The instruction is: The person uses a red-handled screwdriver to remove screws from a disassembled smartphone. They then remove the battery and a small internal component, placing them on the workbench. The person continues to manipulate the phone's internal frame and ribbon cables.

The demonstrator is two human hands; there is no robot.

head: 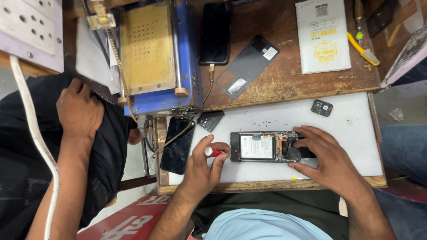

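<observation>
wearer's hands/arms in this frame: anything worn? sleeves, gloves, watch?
Left hand and right hand are bare, no gloves or rings visible. Both forearms are uncovered to the frame's bottom edge, with no watch or band showing. A light blue shirt covers the torso.

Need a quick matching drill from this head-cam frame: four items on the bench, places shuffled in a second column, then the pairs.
Things:
1. opened phone
2. red-handled screwdriver
3. grey back cover
4. small camera module

Places:
A. on the wooden top beside a dark phone
B. in the left hand
C. on the white mat, alone near its far right corner
D. on the white mat, under the right hand

Pairs: 1-D, 2-B, 3-A, 4-C
</observation>
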